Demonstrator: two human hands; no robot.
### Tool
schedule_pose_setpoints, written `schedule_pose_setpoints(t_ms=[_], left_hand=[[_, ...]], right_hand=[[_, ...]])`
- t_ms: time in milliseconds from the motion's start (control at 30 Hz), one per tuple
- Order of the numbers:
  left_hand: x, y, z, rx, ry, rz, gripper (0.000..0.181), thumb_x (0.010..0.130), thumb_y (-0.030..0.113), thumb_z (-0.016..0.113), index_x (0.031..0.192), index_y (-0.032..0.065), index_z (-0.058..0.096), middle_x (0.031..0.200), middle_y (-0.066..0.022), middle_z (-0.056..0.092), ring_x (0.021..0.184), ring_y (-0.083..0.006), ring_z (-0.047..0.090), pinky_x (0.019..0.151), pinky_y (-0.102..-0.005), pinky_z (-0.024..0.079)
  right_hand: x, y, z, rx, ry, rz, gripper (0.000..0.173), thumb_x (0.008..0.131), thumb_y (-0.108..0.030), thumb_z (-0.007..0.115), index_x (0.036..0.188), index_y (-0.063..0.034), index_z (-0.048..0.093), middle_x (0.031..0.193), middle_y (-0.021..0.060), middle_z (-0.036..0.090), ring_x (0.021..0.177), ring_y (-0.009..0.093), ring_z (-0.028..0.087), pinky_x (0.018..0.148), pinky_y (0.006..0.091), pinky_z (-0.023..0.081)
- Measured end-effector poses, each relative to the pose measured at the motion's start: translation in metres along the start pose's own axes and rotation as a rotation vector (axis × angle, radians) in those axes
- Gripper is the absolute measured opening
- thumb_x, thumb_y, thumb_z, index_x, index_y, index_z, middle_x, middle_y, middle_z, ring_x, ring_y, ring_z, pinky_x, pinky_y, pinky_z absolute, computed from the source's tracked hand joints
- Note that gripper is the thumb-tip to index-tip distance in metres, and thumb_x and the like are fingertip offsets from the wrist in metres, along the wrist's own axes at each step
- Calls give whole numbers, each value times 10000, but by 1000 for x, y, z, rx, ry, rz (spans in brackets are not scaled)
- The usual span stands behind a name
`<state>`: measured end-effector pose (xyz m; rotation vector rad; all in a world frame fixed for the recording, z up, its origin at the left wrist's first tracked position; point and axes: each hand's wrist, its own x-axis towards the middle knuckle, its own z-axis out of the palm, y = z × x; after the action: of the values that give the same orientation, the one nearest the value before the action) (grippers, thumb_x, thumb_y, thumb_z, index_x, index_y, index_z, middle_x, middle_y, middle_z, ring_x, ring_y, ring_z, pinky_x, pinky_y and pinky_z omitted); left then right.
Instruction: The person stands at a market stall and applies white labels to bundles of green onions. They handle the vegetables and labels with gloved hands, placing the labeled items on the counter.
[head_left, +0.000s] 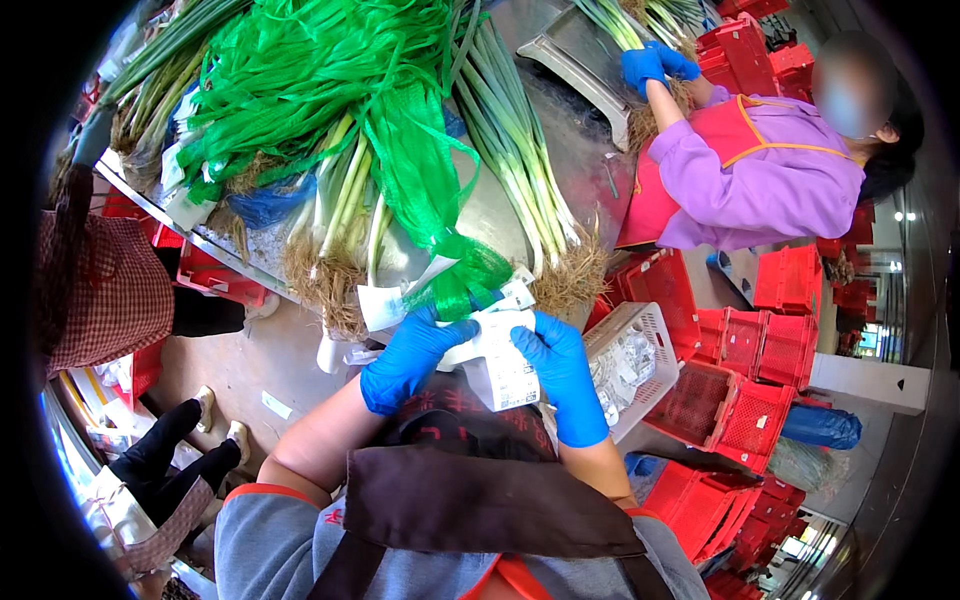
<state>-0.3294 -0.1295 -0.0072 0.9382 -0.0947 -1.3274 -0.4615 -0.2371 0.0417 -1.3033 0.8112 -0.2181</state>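
In blue gloves, my left hand (416, 356) and my right hand (561, 367) hold a strip of white printed labels (501, 356) between them, close to my apron. The left thumb presses on the strip's left part, and the right thumb and fingers grip its right edge. Just beyond my fingers hangs the gathered end of a green mesh bag (457, 262), with white tags beside it. More green mesh bags (322, 67) lie heaped over long green onions (349, 195) with brown roots. Another bunch of green onions (517, 150) rests to the right on the metal table (491, 206).
At the right, a co-worker (757, 165) in blue gloves handles green onions beside a metal stand (581, 82). A white basket (664, 337) holding crumpled labels and red crates (739, 345) stand to my right. Another person (112, 292) is at the left.
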Motion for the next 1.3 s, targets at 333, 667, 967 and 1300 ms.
schedule_pose_setpoints(t_ms=[333,667,967,1300], left_hand=[[-4,8,2,22,73,56,320,739,-15,574,1055,30,550,1010,-49,574,897,-132,536,785,-255,422],[-6,3,2,218,144,153,319,758,67,588,1072,35,537,996,-25,560,883,-107,496,767,-243,399],[-5,2,5,220,184,134,305,740,33,607,1041,41,555,990,-28,568,879,-103,511,759,-237,417],[0,2,-2,250,85,145,281,756,15,588,1035,26,563,1000,-58,587,901,-129,535,804,-253,417]], right_hand=[[-5,-4,-10,67,-94,-27,216,761,-135,621,923,-3,565,864,35,586,786,99,529,707,228,421],[-36,-44,-8,-326,-56,-166,178,776,-124,591,900,4,593,868,78,603,808,150,563,731,247,431],[-15,-6,1,20,-71,-41,215,792,-129,591,971,-14,566,838,16,588,764,78,526,680,217,435],[5,13,8,23,5,23,160,786,-145,607,864,-5,604,747,15,597,650,66,523,553,203,422]])
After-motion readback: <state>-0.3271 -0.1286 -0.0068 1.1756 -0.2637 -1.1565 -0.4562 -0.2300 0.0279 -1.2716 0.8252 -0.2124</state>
